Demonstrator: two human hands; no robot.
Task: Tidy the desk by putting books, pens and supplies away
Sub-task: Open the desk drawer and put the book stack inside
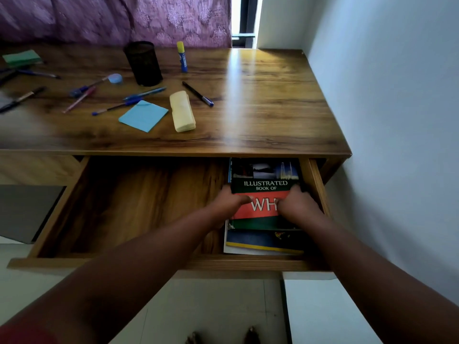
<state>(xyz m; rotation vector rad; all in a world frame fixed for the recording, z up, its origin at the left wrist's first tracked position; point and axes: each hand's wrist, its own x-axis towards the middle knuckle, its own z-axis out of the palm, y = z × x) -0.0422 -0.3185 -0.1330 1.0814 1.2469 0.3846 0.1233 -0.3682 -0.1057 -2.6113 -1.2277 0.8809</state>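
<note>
A green and red illustrated book [264, 184] lies on top of a stack at the right end of the open wooden drawer [139, 202]. My left hand [229, 202] grips its left edge and my right hand [296, 207] grips its right edge, thumbs on the cover. Under it lies a dark blue book [265, 240] with a yellow stripe. On the desk top [268, 103] lie several pens, among them a black pen [198, 93], a blue sticky pad [143, 115], a cream case [182, 111], a glue stick [182, 56] and a black mesh pen cup [142, 63].
A green pad [21, 58] and a blue tape roll [115, 78] lie at the desk's left. A purple curtain [111, 18] hangs behind the desk. A white wall [397, 120] is close on the right. The drawer's left part holds nothing.
</note>
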